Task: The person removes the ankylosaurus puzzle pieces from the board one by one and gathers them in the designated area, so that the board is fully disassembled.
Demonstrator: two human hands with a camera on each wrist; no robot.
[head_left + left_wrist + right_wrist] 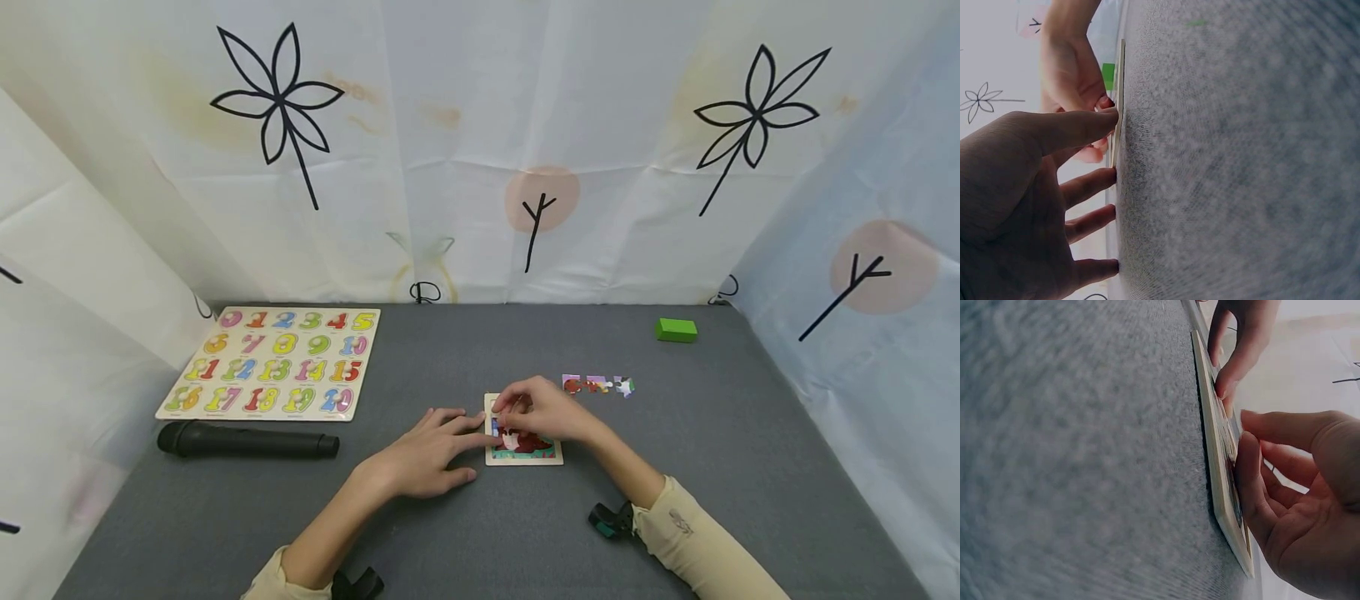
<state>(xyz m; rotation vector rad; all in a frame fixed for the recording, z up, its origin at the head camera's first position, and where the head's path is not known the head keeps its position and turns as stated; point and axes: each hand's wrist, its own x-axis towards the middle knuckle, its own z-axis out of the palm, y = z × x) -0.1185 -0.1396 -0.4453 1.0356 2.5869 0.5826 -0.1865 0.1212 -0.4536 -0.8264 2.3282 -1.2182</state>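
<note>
A small wooden jigsaw puzzle (525,448) in a pale tray lies flat on the grey table, its picture mostly dark red with teal along the bottom. My left hand (431,454) is spread at its left side, with the index fingertip over the picture and other fingertips on the table. Above the puzzle's upper left, my right hand (542,410) bends down with thumb and index tips close together. In the right wrist view its curled fingers (1254,469) are right at the picture surface; I cannot tell whether a piece is between the tips.
Several loose puzzle pieces (597,385) lie in a row behind the right hand. A green block (677,330) sits farther back right. On the left are a number board (270,362) and a black microphone (247,439). White printed cloth (480,150) walls the table's back and sides.
</note>
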